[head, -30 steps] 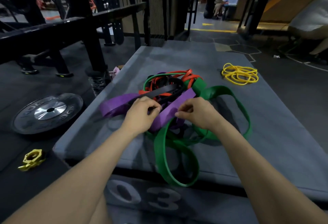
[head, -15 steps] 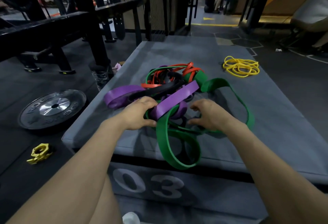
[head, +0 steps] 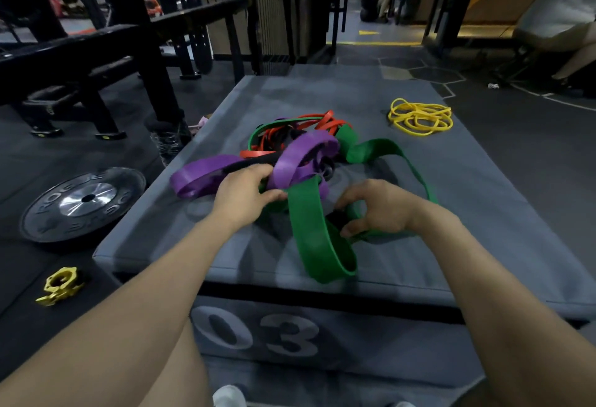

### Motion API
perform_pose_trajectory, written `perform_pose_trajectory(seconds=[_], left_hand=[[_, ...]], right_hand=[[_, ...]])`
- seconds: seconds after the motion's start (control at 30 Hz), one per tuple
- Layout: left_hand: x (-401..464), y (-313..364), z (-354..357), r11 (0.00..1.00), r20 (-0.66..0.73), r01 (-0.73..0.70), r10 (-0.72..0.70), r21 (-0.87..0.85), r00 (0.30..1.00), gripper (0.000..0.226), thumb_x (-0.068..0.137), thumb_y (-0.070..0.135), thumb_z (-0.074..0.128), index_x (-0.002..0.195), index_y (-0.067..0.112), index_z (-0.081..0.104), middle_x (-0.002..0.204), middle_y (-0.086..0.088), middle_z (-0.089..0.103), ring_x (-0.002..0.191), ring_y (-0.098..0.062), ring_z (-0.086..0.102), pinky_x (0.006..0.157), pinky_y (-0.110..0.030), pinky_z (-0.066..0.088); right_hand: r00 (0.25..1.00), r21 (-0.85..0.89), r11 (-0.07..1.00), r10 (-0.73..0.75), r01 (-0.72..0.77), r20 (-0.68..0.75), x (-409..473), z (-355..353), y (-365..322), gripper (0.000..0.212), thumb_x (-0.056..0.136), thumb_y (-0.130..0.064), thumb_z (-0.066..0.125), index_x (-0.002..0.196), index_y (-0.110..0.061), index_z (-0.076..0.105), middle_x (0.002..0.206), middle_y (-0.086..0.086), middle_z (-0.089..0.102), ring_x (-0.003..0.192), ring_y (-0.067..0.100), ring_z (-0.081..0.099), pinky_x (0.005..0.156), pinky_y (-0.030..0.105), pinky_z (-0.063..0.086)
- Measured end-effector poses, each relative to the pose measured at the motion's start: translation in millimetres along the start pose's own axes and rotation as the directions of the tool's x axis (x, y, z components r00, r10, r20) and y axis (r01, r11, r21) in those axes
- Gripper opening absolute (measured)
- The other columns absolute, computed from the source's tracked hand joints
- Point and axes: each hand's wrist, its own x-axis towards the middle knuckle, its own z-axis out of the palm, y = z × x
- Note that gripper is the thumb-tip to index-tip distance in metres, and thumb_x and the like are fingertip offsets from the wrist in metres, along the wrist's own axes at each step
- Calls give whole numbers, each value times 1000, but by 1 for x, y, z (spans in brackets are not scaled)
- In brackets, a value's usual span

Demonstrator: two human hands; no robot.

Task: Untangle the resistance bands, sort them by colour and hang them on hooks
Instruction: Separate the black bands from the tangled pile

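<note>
The padded grey surface, a box with "03" on its near face, carries the whole job: a knotted heap of resistance bands sits in its middle, and a separate coil of thin yellow bands lies well apart at the far right corner, looking already sorted out. Biggest in the heap is the wide green band, whose near loop flops over towards the front edge while another run of it arcs round the right side; it looks like thick, floppy rubber, light enough but grippy, so I would expect it to drag and snag on its neighbours rather than slide free. Next is the broad purple band, folded flat to the left and curling up over the pile, with a black band threaded across it and thin red bands bunched at the back. None of it is fragile; the safest hold seems to be a free loop end, pulled slowly through, not yanked. The left hand is curled round the strands where black and purple cross, thumb near the green. The right hand has fingers and thumb hooked round a narrower green strand at the near side of the knot.
</note>
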Motion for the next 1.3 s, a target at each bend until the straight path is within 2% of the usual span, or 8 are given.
perform_pose_trajectory(seconds=[0.17,0.33,0.5,0.7,0.87,1.03,1.13,1.3], left_hand=[[13,26,13,978,45,152,-147,-140,988,34,75,56,65,86,24,65,82,1,66,83,-24,61,64,-33,40],[22,66,32,946,102,236,-218,-222,971,35,73,54,69,72,19,63,61,3,53,80,-30,62,60,-32,37],[26,57,29,889,48,345,-347,-300,936,35,70,49,73,57,21,55,63,2,56,81,-30,63,62,-33,41],[18,41,7,803,-26,413,-468,-429,883,29,67,41,78,83,29,58,80,9,62,80,-16,63,78,-32,51],[10,30,3,794,-16,380,-439,-475,898,35,67,32,81,95,21,62,87,3,66,79,-16,62,74,-29,48],[11,17,2,768,-30,410,-486,-493,874,26,66,30,81,57,26,57,61,6,60,63,-16,54,68,-32,46],[15,10,4,708,-11,437,-532,-555,847,25,62,30,82,53,21,61,60,-1,60,63,-19,51,66,-36,45],[13,9,2,721,39,387,-448,-575,893,31,65,39,81,76,16,63,87,-8,65,80,-18,56,73,-36,46]], right_hand=[[953,325,941,176,-89,-247,-9,-17,14,29,76,-18,75,102,-7,70,89,-2,65,72,-1,57,71,11,42],[865,743,669,377,-7,-331,-26,-30,26,24,87,-34,60,84,-15,73,83,8,70,80,16,60,79,36,46],[908,811,582,305,62,-288,-40,-29,15,29,81,-45,58,85,-18,69,88,5,68,85,11,59,84,28,45],[961,680,733,172,22,-216,-38,-25,6,18,70,-8,77,81,-14,64,86,2,65,82,12,62,82,24,49],[917,844,519,258,136,-306,-33,-31,-5,17,90,-4,53,75,-10,57,73,3,64,67,3,63,66,18,53],[999,311,950,13,-1,-37,-30,-24,-15,35,64,-24,82,96,-19,68,106,-3,62,100,8,55,92,14,40],[984,220,973,-28,67,-176,-19,-12,-15,24,66,-19,82,85,-12,70,93,-4,63,88,6,56,79,12,40],[850,807,553,308,207,-428,-7,-20,-15,21,83,-5,64,67,-16,55,54,-12,55,53,0,50,55,15,45]])
